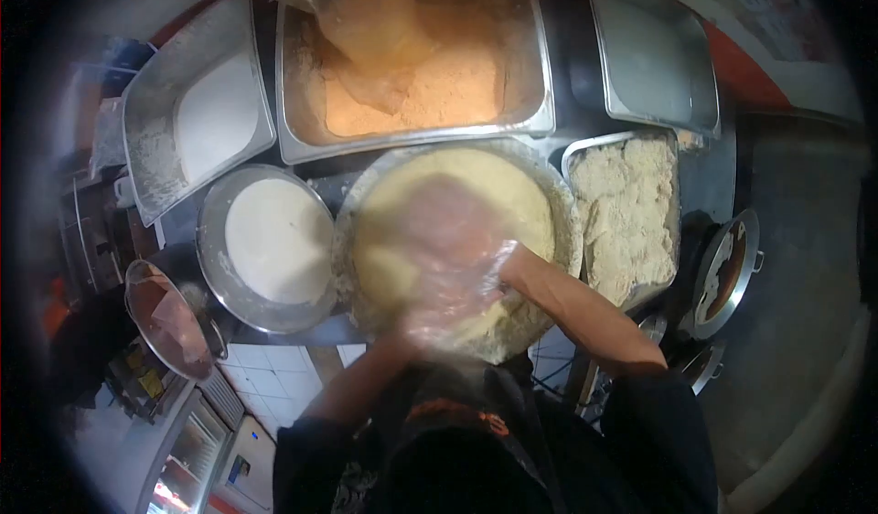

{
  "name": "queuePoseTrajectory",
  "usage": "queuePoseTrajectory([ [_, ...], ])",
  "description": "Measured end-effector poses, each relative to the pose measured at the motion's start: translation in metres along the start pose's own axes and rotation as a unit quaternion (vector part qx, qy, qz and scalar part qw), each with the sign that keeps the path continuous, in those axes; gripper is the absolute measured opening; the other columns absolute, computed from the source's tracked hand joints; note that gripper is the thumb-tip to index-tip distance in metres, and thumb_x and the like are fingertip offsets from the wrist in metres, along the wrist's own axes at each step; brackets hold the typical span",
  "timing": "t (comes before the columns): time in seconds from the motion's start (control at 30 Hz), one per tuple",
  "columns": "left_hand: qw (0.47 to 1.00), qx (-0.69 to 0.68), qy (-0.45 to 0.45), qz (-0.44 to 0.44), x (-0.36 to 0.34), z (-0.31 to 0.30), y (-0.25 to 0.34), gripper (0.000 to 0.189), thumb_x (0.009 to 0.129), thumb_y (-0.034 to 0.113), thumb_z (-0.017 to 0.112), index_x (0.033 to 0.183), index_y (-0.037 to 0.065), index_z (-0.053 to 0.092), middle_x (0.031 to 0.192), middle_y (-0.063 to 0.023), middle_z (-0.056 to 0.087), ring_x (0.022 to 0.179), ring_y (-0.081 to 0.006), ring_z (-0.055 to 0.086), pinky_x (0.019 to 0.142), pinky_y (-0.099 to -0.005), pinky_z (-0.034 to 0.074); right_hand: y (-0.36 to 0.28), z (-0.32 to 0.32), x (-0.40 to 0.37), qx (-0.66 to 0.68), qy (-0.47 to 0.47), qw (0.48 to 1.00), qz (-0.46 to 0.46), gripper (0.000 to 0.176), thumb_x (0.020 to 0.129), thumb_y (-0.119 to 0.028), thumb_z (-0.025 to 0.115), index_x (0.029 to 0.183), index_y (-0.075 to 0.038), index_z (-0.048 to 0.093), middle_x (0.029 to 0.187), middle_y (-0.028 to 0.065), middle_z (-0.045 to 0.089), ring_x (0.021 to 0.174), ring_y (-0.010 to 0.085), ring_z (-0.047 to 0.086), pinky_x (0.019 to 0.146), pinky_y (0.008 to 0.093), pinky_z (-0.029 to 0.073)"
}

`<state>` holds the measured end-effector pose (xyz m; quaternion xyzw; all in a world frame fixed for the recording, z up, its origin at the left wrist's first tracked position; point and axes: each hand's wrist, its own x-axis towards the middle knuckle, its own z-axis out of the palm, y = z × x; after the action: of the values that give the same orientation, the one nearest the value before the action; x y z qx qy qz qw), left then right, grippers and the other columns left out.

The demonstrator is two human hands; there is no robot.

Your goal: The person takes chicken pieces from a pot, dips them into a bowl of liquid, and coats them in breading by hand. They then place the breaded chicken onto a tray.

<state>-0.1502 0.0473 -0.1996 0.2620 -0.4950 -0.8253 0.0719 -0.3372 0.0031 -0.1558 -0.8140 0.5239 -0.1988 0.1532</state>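
A large round metal bowl [568,212] holds pale yellow powder [512,185]. Over its middle are both my hands, in clear plastic gloves and smeared by motion. My right hand [466,230] reaches in from the right, over the powder. My left hand [434,317] is lower, near the bowl's front part, close to the right one. The fingers of both are too blurred to make out, and so is anything between them. Right of the bowl, a metal tray [678,194] is filled with floury, coated pieces [631,212].
Behind the bowl stands a deep metal pan [546,57] with orange powder and a plastic bag. To the left are a bowl of white liquid [279,240], a pan with white powder [215,116] and a pot with pink contents [174,322]. A pan [649,66] stands back right, pots [727,276] far right.
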Motion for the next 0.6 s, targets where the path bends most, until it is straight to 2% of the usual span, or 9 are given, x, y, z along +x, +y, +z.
queuePoseTrajectory([
  [0.1,0.999,0.032,-0.013,-0.036,0.006,0.004,0.024,0.053,0.097,0.032,0.065,0.142,0.008,0.051,0.137,-0.0075,0.058,0.125,-0.0198,0.052,0.11,-0.036,0.041,0.003,-0.008,-0.005,-0.035,0.023,0.998,0.045,0.041,0.083,-0.035,0.065,0.117,-0.013,0.069,0.127,0.0139,0.062,0.127,0.0353,0.053,0.115,0.053,0.036],
  [0.17,0.984,0.122,-0.086,-0.102,0.003,0.002,0.077,0.055,0.098,0.037,0.062,0.145,0.011,0.05,0.142,-0.0058,0.055,0.131,-0.0186,0.048,0.113,-0.0361,0.038,-0.008,-0.022,0.007,-0.037,0.056,0.997,0.039,0.038,0.085,-0.037,0.064,0.112,-0.012,0.071,0.126,0.014,0.063,0.126,0.0348,0.053,0.115,0.0531,0.036],
  [0.2,0.98,0.155,-0.102,-0.073,0.002,-0.001,0.086,0.056,0.099,0.04,0.061,0.146,0.012,0.049,0.144,-0.005,0.053,0.134,-0.018,0.045,0.114,-0.0362,0.036,-0.006,-0.016,0.012,-0.048,0.063,0.996,0.027,0.038,0.085,-0.037,0.064,0.112,-0.012,0.071,0.126,0.014,0.063,0.126,0.0348,0.053,0.115,0.0531,0.036],
  [0.23,0.991,0.111,-0.019,0.069,0.001,-0.005,0.006,0.039,0.103,0.01,0.05,0.141,-0.001,0.046,0.139,-0.0165,0.055,0.126,-0.0244,0.057,0.112,-0.0429,0.046,-0.009,-0.001,0.012,-0.036,0.084,0.996,0.003,0.038,0.085,-0.038,0.064,0.112,-0.012,0.071,0.125,0.014,0.064,0.125,0.0348,0.054,0.114,0.0537,0.035],
  [0.27,0.991,0.112,-0.016,0.069,0.001,-0.008,0.004,0.039,0.103,0.01,0.05,0.141,-0.001,0.046,0.139,-0.0165,0.055,0.126,-0.0244,0.057,0.112,-0.0429,0.046,-0.014,0.012,0.011,-0.015,0.1,0.995,-0.015,0.038,0.086,-0.039,0.064,0.111,-0.012,0.072,0.124,0.014,0.064,0.124,0.0348,0.055,0.114,0.0543,0.035],
  [0.47,0.979,-0.154,0.049,-0.123,-0.021,-0.007,0.023,0.035,0.091,0.012,0.073,0.123,0.0,0.066,0.117,-0.0115,0.07,0.12,-0.0249,0.061,0.107,-0.039,0.05,-0.016,0.012,0.009,-0.029,0.076,0.996,0.029,0.041,0.084,-0.039,0.066,0.114,-0.01,0.07,0.124,0.0168,0.064,0.125,0.0367,0.054,0.113,0.0552,0.037],
  [0.5,0.967,-0.179,0.058,-0.172,-0.017,-0.002,0.045,0.028,0.085,0.014,0.08,0.11,0.002,0.073,0.104,-0.0079,0.073,0.114,-0.0238,0.064,0.102,-0.0383,0.052,-0.016,0.001,0.016,-0.026,0.066,0.997,0.032,0.041,0.084,-0.038,0.066,0.113,-0.01,0.071,0.124,0.0172,0.064,0.125,0.037,0.054,0.111,0.0553,0.038],
  [0.53,0.971,-0.17,0.056,-0.156,-0.016,-0.004,0.041,0.028,0.085,0.014,0.08,0.11,0.002,0.073,0.104,-0.0079,0.073,0.114,-0.0238,0.064,0.102,-0.0383,0.052,-0.017,-0.001,0.02,-0.038,0.074,0.996,0.023,0.041,0.084,-0.038,0.066,0.113,-0.01,0.071,0.124,0.0172,0.064,0.125,0.037,0.054,0.111,0.0553,0.038],
  [0.6,0.992,-0.09,0.092,0.018,-0.029,-0.008,0.023,0.035,0.091,0.026,0.076,0.118,0.004,0.069,0.108,-0.0065,0.072,0.112,-0.023,0.064,0.1,-0.0396,0.051,-0.029,0.013,0.018,-0.024,0.112,0.993,-0.007,0.042,0.084,-0.038,0.067,0.113,-0.008,0.07,0.122,0.0174,0.064,0.121,0.0373,0.055,0.109,0.0557,0.039],
])
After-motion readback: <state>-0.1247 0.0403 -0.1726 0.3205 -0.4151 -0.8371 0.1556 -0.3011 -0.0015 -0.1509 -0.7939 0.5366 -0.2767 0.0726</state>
